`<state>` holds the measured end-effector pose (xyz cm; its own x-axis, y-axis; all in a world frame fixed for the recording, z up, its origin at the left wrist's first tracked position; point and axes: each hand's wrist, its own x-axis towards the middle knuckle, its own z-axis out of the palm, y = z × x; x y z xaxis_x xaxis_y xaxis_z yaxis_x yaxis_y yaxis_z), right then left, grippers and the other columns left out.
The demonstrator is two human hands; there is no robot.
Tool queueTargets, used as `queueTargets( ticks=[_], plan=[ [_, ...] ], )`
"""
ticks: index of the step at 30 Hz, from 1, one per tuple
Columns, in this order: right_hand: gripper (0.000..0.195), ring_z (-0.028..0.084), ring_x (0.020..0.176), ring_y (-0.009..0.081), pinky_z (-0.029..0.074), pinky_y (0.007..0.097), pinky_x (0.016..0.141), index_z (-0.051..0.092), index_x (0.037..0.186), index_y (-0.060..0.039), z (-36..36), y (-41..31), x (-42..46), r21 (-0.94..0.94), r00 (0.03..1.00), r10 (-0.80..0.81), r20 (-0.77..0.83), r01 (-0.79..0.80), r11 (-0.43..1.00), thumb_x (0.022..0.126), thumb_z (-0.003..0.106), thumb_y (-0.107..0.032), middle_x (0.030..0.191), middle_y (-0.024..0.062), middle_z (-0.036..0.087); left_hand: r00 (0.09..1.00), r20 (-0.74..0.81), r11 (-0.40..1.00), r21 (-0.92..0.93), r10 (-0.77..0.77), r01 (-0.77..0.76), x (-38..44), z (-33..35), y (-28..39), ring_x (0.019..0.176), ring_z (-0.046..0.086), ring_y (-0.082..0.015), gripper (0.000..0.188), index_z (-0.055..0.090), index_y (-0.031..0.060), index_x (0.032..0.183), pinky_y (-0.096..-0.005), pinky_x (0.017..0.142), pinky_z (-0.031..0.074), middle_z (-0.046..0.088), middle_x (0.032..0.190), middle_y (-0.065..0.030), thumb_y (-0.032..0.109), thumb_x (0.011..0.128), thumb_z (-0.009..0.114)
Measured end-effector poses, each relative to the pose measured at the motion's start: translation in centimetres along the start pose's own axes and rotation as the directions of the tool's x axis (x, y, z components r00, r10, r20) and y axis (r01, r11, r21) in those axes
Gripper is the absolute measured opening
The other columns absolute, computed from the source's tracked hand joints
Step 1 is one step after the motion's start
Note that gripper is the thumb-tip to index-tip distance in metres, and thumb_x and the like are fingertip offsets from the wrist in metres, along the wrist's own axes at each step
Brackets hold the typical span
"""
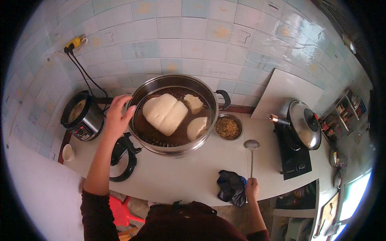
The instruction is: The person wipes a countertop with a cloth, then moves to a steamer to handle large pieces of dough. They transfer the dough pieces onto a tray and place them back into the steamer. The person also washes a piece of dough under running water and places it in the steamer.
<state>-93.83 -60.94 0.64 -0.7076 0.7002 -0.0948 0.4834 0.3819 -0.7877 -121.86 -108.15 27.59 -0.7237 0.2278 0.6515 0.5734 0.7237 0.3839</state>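
Observation:
A large stainless-steel steamer pot (178, 150) stands on the counter against the tiled wall. Inside, on its perforated tray, lie a big joined steamed bun (164, 113), a torn piece of bun (193, 104) and a smaller white bun piece (196, 128). My left hand (118, 113) grips the pot's left side, thumb and fingers at the rim; any handle there is hidden. Lower right, my right hand (252, 188) holds a metal ladle (251, 146) by the handle end, its bowl pointing away from me. A dark crumpled cloth or bag (231, 187) lies beside that hand.
An electric pressure cooker (87, 122) stands lidless at left, near a white cup (68, 152) and a black lid (129, 168). Right of the steamer is a metal bowl of shredded food (228, 127). A covered wok (304, 125) sits on a cooktop (294, 164).

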Motion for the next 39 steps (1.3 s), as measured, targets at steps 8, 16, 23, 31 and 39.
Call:
queueTargets(
  ticks=[8, 16, 23, 31, 39],
  plan=[
    [0.027, 0.057, 0.088, 0.0344, 0.045, 0.0427, 0.074, 0.061, 0.097, -0.0062, 0.0, 1.7, 3.3, -0.366, 0.992, -0.020, 0.122, 0.064, 0.928, 0.084, 0.054, -0.029, 0.099, 0.0158, 0.056, 0.834, 0.521, 0.951, -0.123, -0.182, 0.284, 7.0, 6.5, -1.6, 0.103, 0.053, -0.0236, 0.040, 0.056, 0.0004, 0.108, -0.0323, 0.088, 0.041, 0.058, 0.104, -0.0132, 0.037, 0.093, 0.048],
    [0.030, 0.060, 0.062, 0.0221, 0.050, 0.0330, 0.056, 0.054, 0.106, -0.0024, 4.2, -5.3, 11.8, 0.135, 0.965, -0.070, 0.253, 0.036, 0.990, 0.089, 0.054, -0.027, 0.084, 0.0132, 0.060, 0.596, 0.705, 0.830, -0.020, -0.384, 0.557, 8.8, 10.6, -7.6, 0.110, 0.049, -0.0203, 0.062, 0.058, 0.0055, 0.114, -0.0328, 0.096, 0.036, 0.056, 0.119, -0.0101, 0.056, 0.093, 0.029],
    [0.041, 0.060, 0.054, 0.0188, 0.051, 0.0304, 0.049, 0.039, 0.113, 0.0015, 13.0, -9.7, 17.2, 0.501, 0.851, 0.150, 0.503, -0.428, 0.752, 0.092, 0.049, -0.032, 0.074, 0.0153, 0.062, 0.521, 0.779, 0.836, 0.009, -0.350, 0.549, 7.8, 11.4, -9.1, 0.112, 0.049, -0.0212, 0.068, 0.054, 0.0031, 0.122, -0.0333, 0.096, 0.036, 0.055, 0.122, -0.0104, 0.059, 0.092, 0.028],
    [0.019, 0.054, 0.042, 0.0199, 0.048, 0.0319, 0.038, 0.052, 0.092, 0.0041, 15.4, -7.6, 20.0, 0.552, 0.909, 0.208, 0.360, -0.387, 0.739, 0.086, 0.044, -0.012, 0.063, 0.0150, 0.060, 0.303, 0.795, 0.848, 0.464, -0.526, 0.255, 9.0, 8.2, -3.9, 0.090, 0.058, -0.0347, 0.054, 0.063, 0.0077, 0.104, -0.0410, 0.080, 0.045, 0.062, 0.099, -0.0173, 0.051, 0.091, 0.034],
    [0.018, 0.051, 0.039, 0.0174, 0.044, 0.0314, 0.036, 0.051, 0.090, 0.0036, 9.2, -10.0, 14.8, 0.456, 0.949, 0.212, 0.234, -0.300, 0.838, 0.085, 0.044, -0.012, 0.062, 0.0123, 0.054, 0.697, 0.671, 0.968, 0.200, -0.250, 0.155, 11.2, 11.8, -1.2, 0.095, 0.058, -0.0331, 0.044, 0.063, 0.0062, 0.102, -0.0422, 0.080, 0.045, 0.061, 0.094, -0.0175, 0.045, 0.086, 0.049]
  ],
)
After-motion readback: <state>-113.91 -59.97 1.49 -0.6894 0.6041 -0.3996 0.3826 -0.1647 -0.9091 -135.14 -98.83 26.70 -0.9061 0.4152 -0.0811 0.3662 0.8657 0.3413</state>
